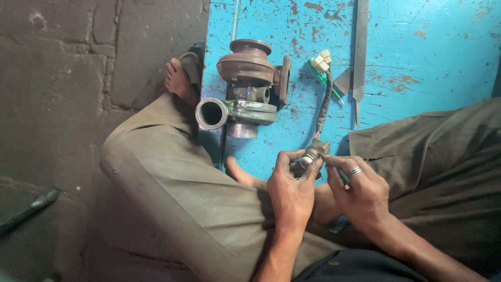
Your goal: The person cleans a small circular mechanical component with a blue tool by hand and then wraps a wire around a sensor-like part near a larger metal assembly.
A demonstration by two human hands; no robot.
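my left hand with its grip pinched round a small metal sensor over my lap, right hand gripping a thin tool against it, its wire trailing across the blue board, rusty turbocharger nearby

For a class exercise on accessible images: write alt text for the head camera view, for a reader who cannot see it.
Seated cross-legged, a person's left hand holds a small metal sensor while the right hand works at it with a thin tool. Its cable runs across a worn blue board, beside a turbocharger and a metal file.
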